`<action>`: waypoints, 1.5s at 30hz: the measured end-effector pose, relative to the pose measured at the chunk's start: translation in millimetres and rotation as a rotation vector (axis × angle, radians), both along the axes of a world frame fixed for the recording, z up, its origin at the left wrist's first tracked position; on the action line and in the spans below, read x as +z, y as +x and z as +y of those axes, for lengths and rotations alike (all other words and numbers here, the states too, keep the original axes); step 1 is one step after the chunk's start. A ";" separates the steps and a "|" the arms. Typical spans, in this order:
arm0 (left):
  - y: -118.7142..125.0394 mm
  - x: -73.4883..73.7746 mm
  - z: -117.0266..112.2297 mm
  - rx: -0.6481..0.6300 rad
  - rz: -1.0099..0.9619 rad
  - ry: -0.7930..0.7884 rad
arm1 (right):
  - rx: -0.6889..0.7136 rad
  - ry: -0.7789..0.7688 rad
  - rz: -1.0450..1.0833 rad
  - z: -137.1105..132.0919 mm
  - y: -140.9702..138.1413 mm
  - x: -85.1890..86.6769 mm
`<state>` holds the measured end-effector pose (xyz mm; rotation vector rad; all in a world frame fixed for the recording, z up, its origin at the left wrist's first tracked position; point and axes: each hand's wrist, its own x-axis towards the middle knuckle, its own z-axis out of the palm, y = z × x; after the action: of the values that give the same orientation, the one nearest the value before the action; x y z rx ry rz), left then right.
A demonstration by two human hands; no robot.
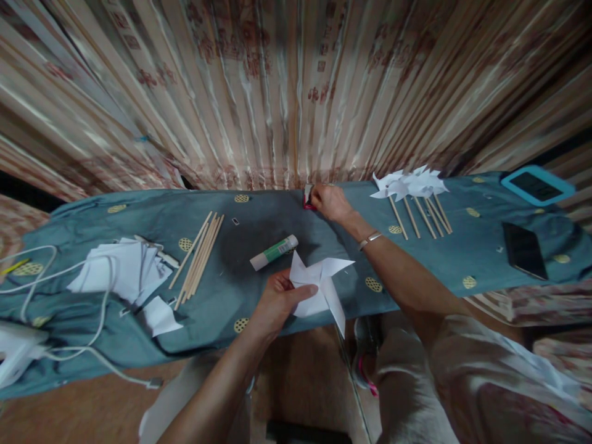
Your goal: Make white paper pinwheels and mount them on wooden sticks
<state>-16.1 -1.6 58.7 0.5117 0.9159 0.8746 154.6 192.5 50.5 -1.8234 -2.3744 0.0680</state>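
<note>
A white paper pinwheel point(319, 293) with folded, pointed blades is pinched in my left hand point(277, 302), the thumb lying near its centre. My right hand point(330, 202) reaches to the table's far edge, its fingers closed on what looks like a small red stapler point(307, 197), partly hidden by the fingers. Just beyond the left hand lies a green-and-white glue stick point(275, 252). Several finished pinwheels point(409, 184) on wooden sticks point(423, 217) lie together right of my right hand.
Loose wooden sticks point(200, 259) and a pile of white paper pieces point(124, 268) lie on the left. A white cable point(99, 320) crosses the cloth there. A blue-framed tablet point(536, 185) and a dark phone point(524, 250) are far right. A pleated curtain point(277, 92) hangs behind the table.
</note>
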 end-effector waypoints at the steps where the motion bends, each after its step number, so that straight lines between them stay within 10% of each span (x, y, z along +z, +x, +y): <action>1: 0.1 -0.1 0.0 0.002 -0.001 -0.001 | -0.012 0.004 0.020 0.5 0.8 -1.1; 33: -1.9 -1.9 0.8 0.029 0.050 0.026 | 0.113 0.011 0.009 -4.4 -0.9 -0.8; 45: -2.1 -2.5 2.6 0.060 0.057 0.025 | -0.160 0.021 0.501 2.9 13.0 -22.6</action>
<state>-18.2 1.1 56.1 0.5349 0.9771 0.9311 167.5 195.5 27.9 -1.7270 -1.8751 0.4255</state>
